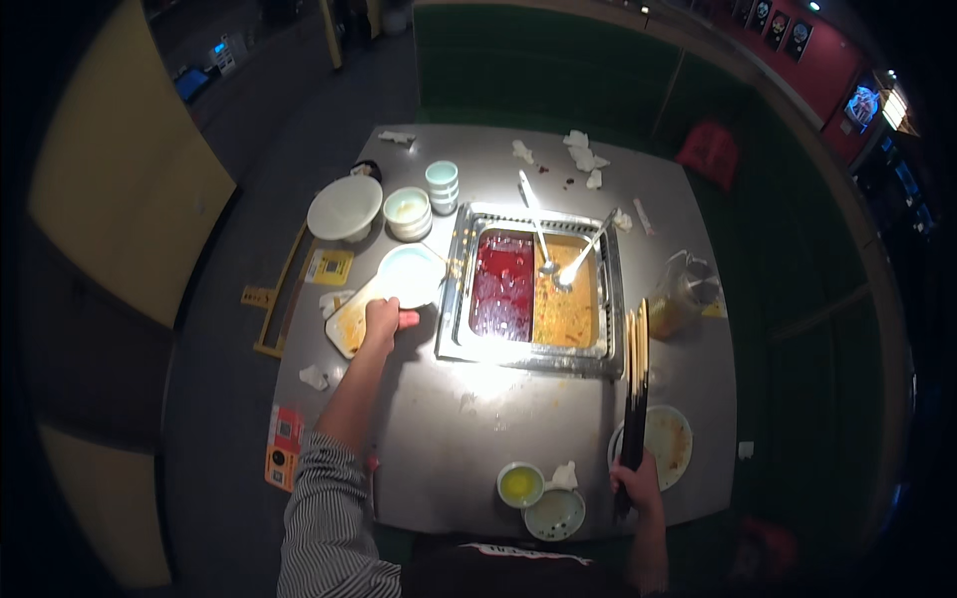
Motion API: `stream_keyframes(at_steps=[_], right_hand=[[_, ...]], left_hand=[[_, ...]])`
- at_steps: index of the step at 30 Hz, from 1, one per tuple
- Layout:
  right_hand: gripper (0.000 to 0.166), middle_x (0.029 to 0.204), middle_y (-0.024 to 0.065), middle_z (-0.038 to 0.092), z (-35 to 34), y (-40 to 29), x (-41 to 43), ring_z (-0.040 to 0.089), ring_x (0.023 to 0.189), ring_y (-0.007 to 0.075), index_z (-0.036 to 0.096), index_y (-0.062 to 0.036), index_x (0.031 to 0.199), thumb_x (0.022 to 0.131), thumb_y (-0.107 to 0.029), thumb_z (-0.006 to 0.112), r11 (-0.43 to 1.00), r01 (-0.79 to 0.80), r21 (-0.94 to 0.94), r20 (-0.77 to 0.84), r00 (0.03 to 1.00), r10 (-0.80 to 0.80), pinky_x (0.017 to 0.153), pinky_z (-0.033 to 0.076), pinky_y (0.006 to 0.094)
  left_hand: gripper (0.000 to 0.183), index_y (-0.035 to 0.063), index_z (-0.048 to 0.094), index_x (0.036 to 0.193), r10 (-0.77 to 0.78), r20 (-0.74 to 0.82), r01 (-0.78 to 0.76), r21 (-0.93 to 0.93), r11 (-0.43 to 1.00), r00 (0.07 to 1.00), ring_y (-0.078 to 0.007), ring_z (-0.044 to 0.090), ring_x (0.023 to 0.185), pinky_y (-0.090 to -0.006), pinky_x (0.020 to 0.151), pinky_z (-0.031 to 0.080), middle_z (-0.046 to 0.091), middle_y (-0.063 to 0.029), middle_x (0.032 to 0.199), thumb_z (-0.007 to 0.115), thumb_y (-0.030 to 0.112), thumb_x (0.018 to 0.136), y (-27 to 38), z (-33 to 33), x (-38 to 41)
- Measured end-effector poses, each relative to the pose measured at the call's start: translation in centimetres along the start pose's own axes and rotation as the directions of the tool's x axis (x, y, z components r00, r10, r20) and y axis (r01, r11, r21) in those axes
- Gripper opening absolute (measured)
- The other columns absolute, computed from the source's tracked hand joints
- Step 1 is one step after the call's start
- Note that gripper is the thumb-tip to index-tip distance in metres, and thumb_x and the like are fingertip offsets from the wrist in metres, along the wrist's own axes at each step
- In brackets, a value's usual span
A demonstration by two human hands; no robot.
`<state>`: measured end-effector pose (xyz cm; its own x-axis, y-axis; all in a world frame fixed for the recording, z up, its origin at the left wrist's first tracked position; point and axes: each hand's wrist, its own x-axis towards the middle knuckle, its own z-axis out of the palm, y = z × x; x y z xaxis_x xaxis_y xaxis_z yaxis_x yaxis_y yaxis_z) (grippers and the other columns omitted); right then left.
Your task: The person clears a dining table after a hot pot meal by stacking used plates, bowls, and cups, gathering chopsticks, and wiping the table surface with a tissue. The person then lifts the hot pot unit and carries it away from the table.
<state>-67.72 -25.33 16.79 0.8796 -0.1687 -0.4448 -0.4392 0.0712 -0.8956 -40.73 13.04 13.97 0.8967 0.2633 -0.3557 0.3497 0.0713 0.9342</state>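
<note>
My left hand (383,321) grips the near rim of a pale blue dish (411,273). That dish partly covers an oblong, sauce-stained plate (340,329) at the table's left side. In my right hand (641,484) is a bundle of chopsticks (635,422), black at the held ends and light wood at the far ends. A stained round plate (671,448) lies under and to the right of that hand. Between my hands sits a divided metal hot pot (452,329), with red broth (505,288) on the left and yellowish broth (567,318) on the right.
Two ladles (531,198) rest in the yellowish side. Stacked bowls (408,217), stacked cups (442,187) and a wide white bowl (345,208) stand at back left. A clear pitcher (677,303) is at right. Two small bowls (555,512) and crumpled tissues (585,155) lie on the table.
</note>
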Motion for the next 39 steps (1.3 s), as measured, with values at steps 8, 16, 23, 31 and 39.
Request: stream_keyframes(at_steps=[8,16,23,31,39], right_hand=[[0.008,0.050,0.0043,0.046,-1.2,1.3,0.3,0.046,0.040,0.0130,0.046,-0.0017,0.069,0.065,-0.002,0.053,0.995,-0.025,-0.101,-0.062,0.998,0.018,0.038,0.038,0.0253],[0.013,0.048,0.0026,0.047,1.5,-2.0,0.6,0.044,0.041,0.0114,0.048,-0.0034,0.060,0.071,-0.010,0.048,0.982,-0.089,-0.166,-0.094,0.993,0.074,0.039,0.034,0.0248],[0.021,0.047,0.0023,0.047,1.6,-0.6,-0.4,0.044,0.042,0.0111,0.049,-0.0044,0.056,0.074,-0.014,0.049,0.989,-0.068,-0.135,-0.016,0.998,0.066,0.041,0.035,0.0238],[0.017,0.056,0.0051,0.045,5.1,0.3,-2.2,0.045,0.041,0.0131,0.042,0.0002,0.076,0.064,0.000,0.054,0.992,-0.027,0.120,0.089,0.996,0.016,0.038,0.038,0.0241],[0.020,0.058,0.0050,0.045,4.9,-0.2,-3.8,0.045,0.042,0.0121,0.041,-0.0006,0.078,0.064,-0.002,0.056,0.999,-0.047,-0.004,0.191,0.981,0.047,0.038,0.038,0.0235]], left_hand=[[0.025,-0.0102,0.055,0.084,0.219,-0.329,-0.137,0.254,0.957,0.919,-0.0286,0.060,0.069,-0.0342,0.068,0.047,0.058,-0.0242,0.077,0.047,0.009,0.070,3.3,3.3,20.8],[0.038,-0.0068,0.034,0.111,0.420,-0.537,-0.237,0.378,0.895,0.732,-0.0294,0.059,0.055,-0.0348,0.047,0.051,0.055,-0.0250,0.076,0.043,0.004,0.075,-1.5,2.6,30.8],[0.026,0.0039,0.036,0.107,0.095,0.098,-0.061,-0.303,0.951,0.991,-0.0216,0.057,0.060,-0.0296,0.052,0.049,0.053,-0.0141,0.077,0.041,0.012,0.084,-0.8,3.2,10.7],[0.016,-0.0005,0.053,0.088,-0.408,0.357,0.541,-0.612,0.577,0.840,-0.0187,0.057,0.073,-0.0309,0.067,0.048,0.058,-0.0110,0.080,0.050,0.013,0.080,-18.3,-8.0,-25.4],[0.020,0.0022,0.044,0.094,-0.476,-0.359,0.107,-0.698,0.708,0.803,-0.0237,0.056,0.075,-0.0349,0.068,0.048,0.055,-0.0115,0.081,0.050,0.011,0.078,-23.7,-18.1,-29.5]])
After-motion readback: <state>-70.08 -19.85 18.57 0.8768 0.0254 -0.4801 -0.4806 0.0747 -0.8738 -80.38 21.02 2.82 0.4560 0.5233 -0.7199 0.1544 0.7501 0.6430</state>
